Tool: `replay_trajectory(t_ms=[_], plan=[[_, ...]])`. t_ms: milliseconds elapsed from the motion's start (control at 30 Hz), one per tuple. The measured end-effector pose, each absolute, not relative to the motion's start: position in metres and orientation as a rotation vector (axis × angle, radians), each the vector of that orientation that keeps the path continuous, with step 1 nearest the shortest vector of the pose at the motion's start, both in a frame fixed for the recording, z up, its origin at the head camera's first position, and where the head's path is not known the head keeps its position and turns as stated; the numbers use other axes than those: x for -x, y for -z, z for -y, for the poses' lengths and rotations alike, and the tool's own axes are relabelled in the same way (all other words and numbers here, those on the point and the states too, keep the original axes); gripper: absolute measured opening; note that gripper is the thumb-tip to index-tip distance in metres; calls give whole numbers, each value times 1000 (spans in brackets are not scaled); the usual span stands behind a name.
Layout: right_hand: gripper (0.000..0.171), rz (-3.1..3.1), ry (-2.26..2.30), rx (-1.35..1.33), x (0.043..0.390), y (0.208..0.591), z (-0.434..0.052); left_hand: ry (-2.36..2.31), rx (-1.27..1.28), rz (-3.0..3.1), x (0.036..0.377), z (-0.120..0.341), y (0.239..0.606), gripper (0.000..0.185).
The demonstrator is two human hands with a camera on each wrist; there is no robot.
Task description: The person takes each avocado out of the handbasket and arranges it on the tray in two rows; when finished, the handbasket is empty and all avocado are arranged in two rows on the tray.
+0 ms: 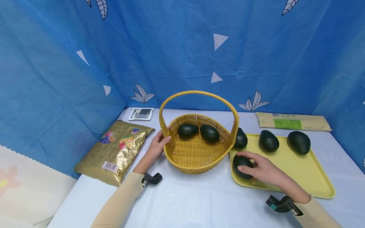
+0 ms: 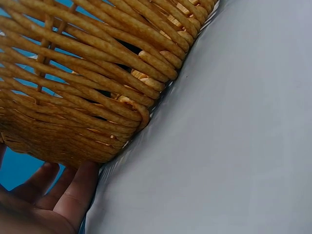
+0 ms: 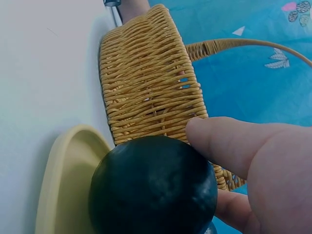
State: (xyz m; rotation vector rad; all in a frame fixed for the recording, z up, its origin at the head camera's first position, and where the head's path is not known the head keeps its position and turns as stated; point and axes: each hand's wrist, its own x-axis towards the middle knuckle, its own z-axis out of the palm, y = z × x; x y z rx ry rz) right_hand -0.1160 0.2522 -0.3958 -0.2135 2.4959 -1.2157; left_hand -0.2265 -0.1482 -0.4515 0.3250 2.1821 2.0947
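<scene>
Nearest the viewer, the right hand (image 1: 260,169) lies over the near-left corner of the yellow tray (image 1: 308,177), fingers and thumb curled round a dark green avocado (image 1: 240,164) that rests on the tray floor; the right wrist view confirms the thumb (image 3: 229,141) pressed against the fruit's skin, with the tray rim just below and the basket wall just behind. The tray holds three more avocados along its far edge: one (image 1: 240,138) partly hidden behind the basket handle, one at the middle (image 1: 268,141) and one to the right (image 1: 298,142), each apart from its neighbours. Just left of the tray stands the woven basket (image 1: 196,158), upright, its arched handle (image 1: 196,92) overhead. Two avocados (image 1: 188,130) (image 1: 209,133) lie inside it toward the far wall, side by side and close to touching. The left hand (image 1: 156,147) holds the basket's left rim, thumb over the edge and fingers against the outer weave; the left wrist view shows the fingers (image 2: 73,190) under the basket's side. Further left lies a gold foil snack bag (image 1: 114,152), flat. At the far edge of the white table (image 1: 199,202) are a small white packet (image 1: 141,113) and, behind the tray, a long beige package (image 1: 292,121) with a green label. A blue cloth backdrop (image 1: 182,47) printed with white leaves and triangles encloses the table on three sides.
</scene>
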Motion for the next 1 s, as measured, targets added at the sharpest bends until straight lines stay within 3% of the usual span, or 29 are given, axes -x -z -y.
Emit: replay_trajectory(t_ms=[1000], plan=[[69,-2496,1191,131,120,396,-254,-2109,-345,-2161,228,150,453,55]])
